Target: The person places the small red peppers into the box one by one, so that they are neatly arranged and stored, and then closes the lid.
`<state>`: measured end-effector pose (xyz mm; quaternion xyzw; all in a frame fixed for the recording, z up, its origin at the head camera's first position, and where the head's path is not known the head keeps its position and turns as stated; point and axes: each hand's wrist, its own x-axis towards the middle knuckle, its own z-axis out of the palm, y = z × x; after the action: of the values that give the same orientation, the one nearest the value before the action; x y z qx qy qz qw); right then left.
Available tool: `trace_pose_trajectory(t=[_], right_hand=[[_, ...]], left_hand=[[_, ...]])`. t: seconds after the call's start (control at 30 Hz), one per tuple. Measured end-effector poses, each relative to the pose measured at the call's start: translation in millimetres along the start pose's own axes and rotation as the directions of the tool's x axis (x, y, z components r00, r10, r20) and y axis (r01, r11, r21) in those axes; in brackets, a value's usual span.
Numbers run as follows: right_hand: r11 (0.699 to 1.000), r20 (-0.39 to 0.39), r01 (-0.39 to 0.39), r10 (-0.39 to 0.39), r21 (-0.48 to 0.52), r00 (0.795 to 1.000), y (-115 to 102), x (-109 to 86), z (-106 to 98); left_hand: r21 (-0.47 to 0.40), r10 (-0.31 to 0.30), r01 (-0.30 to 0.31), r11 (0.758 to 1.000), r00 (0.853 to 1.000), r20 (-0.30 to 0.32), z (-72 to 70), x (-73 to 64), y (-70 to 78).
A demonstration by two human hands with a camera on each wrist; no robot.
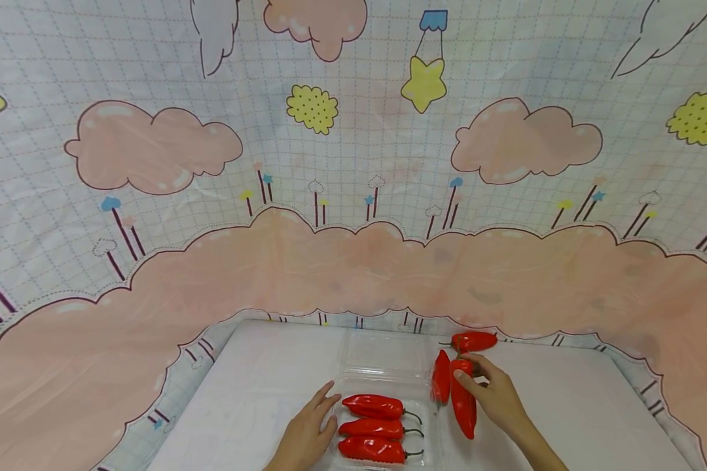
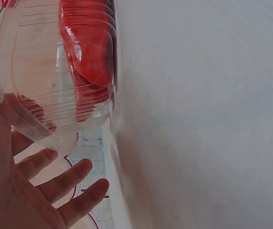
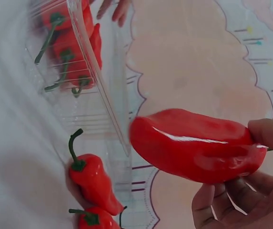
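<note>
Three red peppers (image 1: pixel 377 428) lie side by side, stems to the right, in a clear plastic clamshell box (image 2: pixel 36 57) whose lid (image 1: pixel 385 353) is folded back. My left hand (image 1: pixel 309 425) is at the box's left side, fingers spread and fairly straight; whether it touches the wall I cannot tell. With thumb and fingers, my right hand (image 1: pixel 497 396) pinches another red pepper (image 3: pixel 193 145) near its stem end. That pepper is held up, tip pointing down toward the near side in the head view. Its stem is mostly hidden by the hand in the right wrist view.
Right of the box lies a loose red pepper (image 1: pixel 440 378), with another red pepper (image 1: pixel 474 341) farther back near the table's rear edge. A white tabletop (image 1: pixel 259 373) spreads around the box. Behind it hangs a patterned cloth (image 1: pixel 353 268) with clouds and stars.
</note>
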<state>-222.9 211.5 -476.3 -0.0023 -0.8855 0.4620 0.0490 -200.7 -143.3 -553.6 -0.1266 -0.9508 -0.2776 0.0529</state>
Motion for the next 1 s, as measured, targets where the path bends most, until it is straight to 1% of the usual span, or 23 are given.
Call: trace_pose_trajectory(t=[0.23,0.43,0.67,0.83,1.0], right_hand=[[0.999,0.002,0.026,-0.026,0.042,1.0,-3.3,1.8,4.7],[0.996,0.02,0.002,-0.004,0.085,1.0,-8.2,-1.2,7.5],[0.98,0.028,-0.031,0.026,0.197,0.999,-11.3,-1.3,11.5],[0.977,0.018,-0.033,0.029,0.212,0.999,-10.6,-0.9,16.9],[0.976,0.027,-0.063,0.059,0.206,0.998,-9.9,-3.1,23.2]], left_hand=[[0.003,0.007,-0.007,1.0,1.0,-0.009,0.5,0.3,-1.0],[-0.006,-0.005,0.005,1.0,1.0,0.009,0.4,0.0,-0.1],[-0.002,-0.008,0.008,1.0,1.0,0.005,0.8,0.2,0.2],[0.004,-0.013,0.013,1.0,1.0,0.002,0.3,0.5,1.2],[0.01,-0.014,0.014,1.0,1.0,0.001,-0.4,0.1,1.5]])
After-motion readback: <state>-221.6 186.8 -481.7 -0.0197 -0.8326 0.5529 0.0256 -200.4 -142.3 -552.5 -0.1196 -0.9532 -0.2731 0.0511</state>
